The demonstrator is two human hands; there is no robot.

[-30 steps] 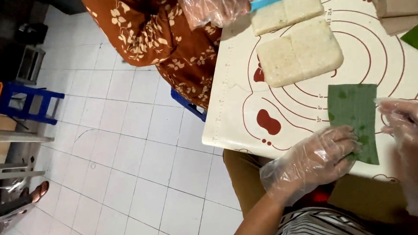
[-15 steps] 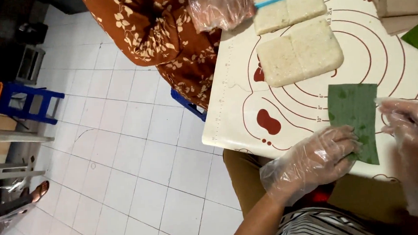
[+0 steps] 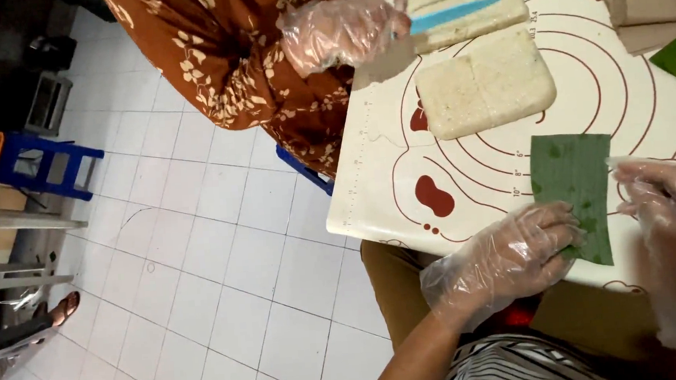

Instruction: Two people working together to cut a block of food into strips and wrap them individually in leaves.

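Resting on the near edge of the white mat (image 3: 385, 195), your gloved left hand (image 3: 506, 258) lies flat with loose fingers on the green leaf piece (image 3: 573, 191), pinning its lower left corner. Your right hand (image 3: 668, 209) touches the leaf's right edge; it's blurred, so its grip can't be told. Beyond the leaf sits a pale rice slab (image 3: 488, 87), where another person's gloved hand (image 3: 336, 30) grips a blue-handled knife (image 3: 452, 12).

a pale rectangular slab of pressed rice cake (image 3: 486, 85) lies on the white baking mat with red rings (image 3: 385, 187). a blue stool (image 3: 35, 164) stands on the white tiled floor (image 3: 203, 284), well apart from the mat.
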